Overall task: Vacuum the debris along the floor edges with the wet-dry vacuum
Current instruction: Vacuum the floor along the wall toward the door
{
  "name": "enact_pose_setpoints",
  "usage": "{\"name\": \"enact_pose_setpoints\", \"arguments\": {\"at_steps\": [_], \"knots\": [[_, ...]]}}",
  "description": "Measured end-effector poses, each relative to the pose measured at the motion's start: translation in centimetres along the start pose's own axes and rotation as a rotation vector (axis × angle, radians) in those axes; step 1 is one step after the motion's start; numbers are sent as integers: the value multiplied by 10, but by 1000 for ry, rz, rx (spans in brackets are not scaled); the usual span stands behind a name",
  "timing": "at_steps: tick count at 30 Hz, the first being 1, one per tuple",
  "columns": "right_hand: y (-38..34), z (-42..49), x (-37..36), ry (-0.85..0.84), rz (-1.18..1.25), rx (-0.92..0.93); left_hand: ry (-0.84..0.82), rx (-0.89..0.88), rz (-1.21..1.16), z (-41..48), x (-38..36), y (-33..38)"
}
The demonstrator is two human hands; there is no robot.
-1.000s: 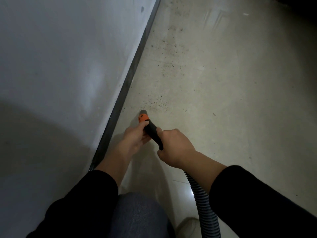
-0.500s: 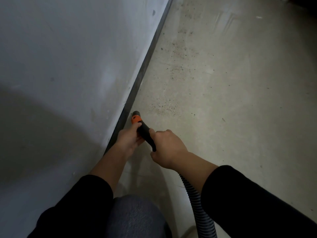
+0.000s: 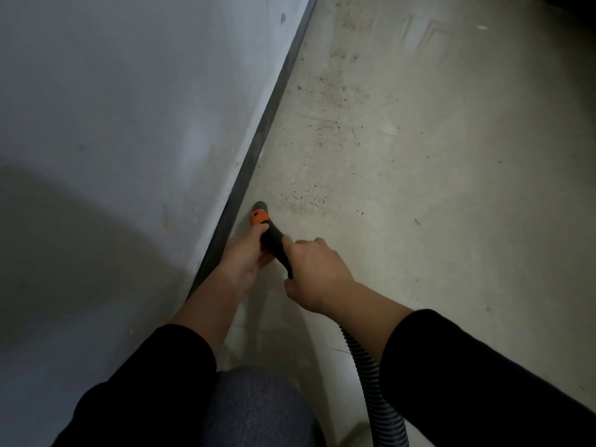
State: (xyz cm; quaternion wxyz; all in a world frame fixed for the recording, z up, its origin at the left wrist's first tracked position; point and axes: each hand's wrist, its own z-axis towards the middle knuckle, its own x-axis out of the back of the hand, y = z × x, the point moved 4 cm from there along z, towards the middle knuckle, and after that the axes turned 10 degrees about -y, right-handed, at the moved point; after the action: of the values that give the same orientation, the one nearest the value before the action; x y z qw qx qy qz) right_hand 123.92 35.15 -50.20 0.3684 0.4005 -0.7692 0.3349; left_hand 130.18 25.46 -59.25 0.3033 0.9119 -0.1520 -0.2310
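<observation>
Fingers [image 3: 308, 245] of the right hand [image 3: 317, 275] are curled down over the back end of the black nozzle [image 3: 274, 243], proper clamped grip. The left hand [image 3: 240, 264] wraps it from the wall side a bit further forward, thumb lying just behind the orange collar [image 3: 259, 217].

Nozzle's long axis runs diagonally, from the right hand up and left, with the open tip pointing away from the person and angled down at the floor [image 3: 451, 237], just beside the dark baseboard [image 3: 258, 150]. Can't tell if the tip is actually touching the concrete or sitting a hair above it.

Nozzle looks like smooth matte plastic, round and slightly tapered. Behind the right wrist a ribbed grey hose [image 3: 377, 385] curves back and down out of view.

Floor is pale, smooth-ish concrete with faint streaks. Debris [image 3: 306, 201] is a scatter of tiny dark specks just right of the tip, with more patches further along the edge. Wall [image 3: 129, 108] is flat grey-white with a few scuffs. Black sleeves [image 3: 483, 382] on both arms, a denim knee [image 3: 258, 411] at the bottom.
</observation>
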Motion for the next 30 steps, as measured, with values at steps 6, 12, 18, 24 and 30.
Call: {"name": "enact_pose_setpoints", "arguments": {"at_steps": [6, 12, 18, 24, 30], "knots": [[19, -11, 1, 5, -5, -55, 2, 32, 49, 6, -25, -10], [34, -22, -2, 2, 11, -105, -14, 53, 77, 12, -42, -21], [47, -36, -5, -1, 24, -151, -54, 68, 111, 11, -58, -32], [62, -48, -8, 14, 49, -202, -107, 83, 161, 10, -78, -41], [76, -58, -11, 14, 67, -239, -139, 122, 239, 11, -94, -49]]}}
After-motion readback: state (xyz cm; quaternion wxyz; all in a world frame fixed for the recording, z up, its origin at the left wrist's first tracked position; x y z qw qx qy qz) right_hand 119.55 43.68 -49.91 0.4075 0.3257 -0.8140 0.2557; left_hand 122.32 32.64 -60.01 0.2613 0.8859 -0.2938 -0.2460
